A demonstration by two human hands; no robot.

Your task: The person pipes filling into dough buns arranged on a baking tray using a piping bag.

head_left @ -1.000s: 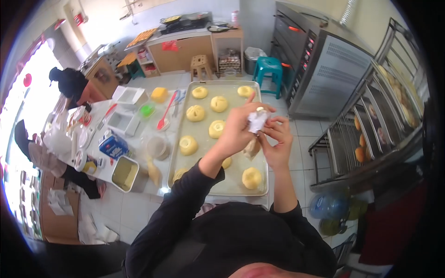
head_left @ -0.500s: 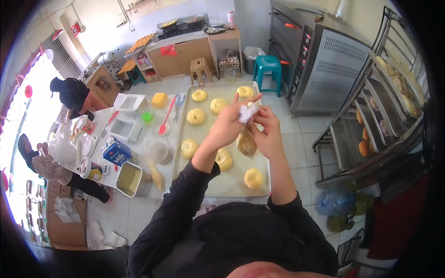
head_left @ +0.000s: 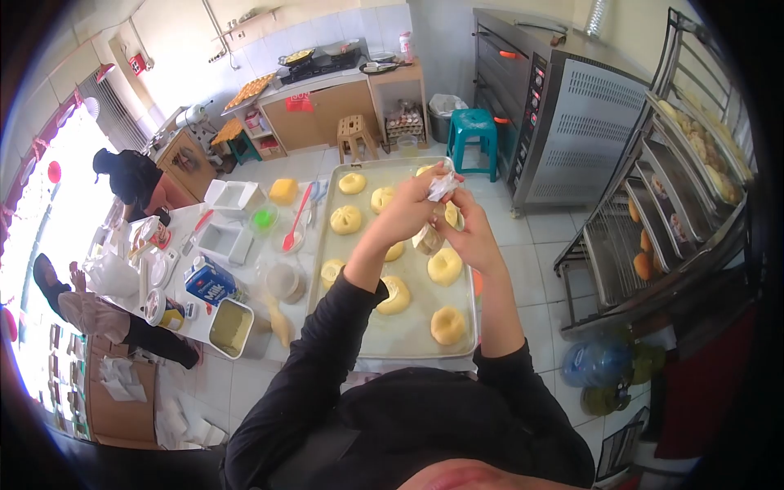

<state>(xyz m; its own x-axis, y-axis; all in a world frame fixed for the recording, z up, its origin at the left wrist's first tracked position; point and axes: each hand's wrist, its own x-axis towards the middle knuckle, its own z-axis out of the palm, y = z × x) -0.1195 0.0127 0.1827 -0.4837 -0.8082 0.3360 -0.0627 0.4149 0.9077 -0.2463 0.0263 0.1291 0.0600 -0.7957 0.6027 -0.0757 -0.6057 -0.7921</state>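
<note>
Above the baking tray [head_left: 343, 306], my left hand [head_left: 406, 211] is closed around the gathered upper part of a clear piping bag [head_left: 428, 240] with a pale brown filling. The bag's crumpled white end sticks up between my fingers. My right hand [head_left: 475, 237] grips the same bag from the other side, its fingertips partly hidden. Round dough buns with hollows in their tops lie on the tray in rows, among them one bun [head_left: 444, 266] just under the bag and another bun [head_left: 447, 326] near the front corner. My forearms cover part of the tray.
Left of the tray, the table holds a milk carton [head_left: 211, 281], a metal container [head_left: 232, 328], a red spatula [head_left: 296, 217], another filled piping bag [head_left: 279, 320] and white tins. Two other people are at the left. A teal stool [head_left: 471, 135], an oven [head_left: 572, 122] and a tray rack [head_left: 608, 261] stand beyond.
My hands have shifted on the piping bag, and its filled part now sits higher and further left. A bun beneath has come into view. The camera view has moved slightly.
</note>
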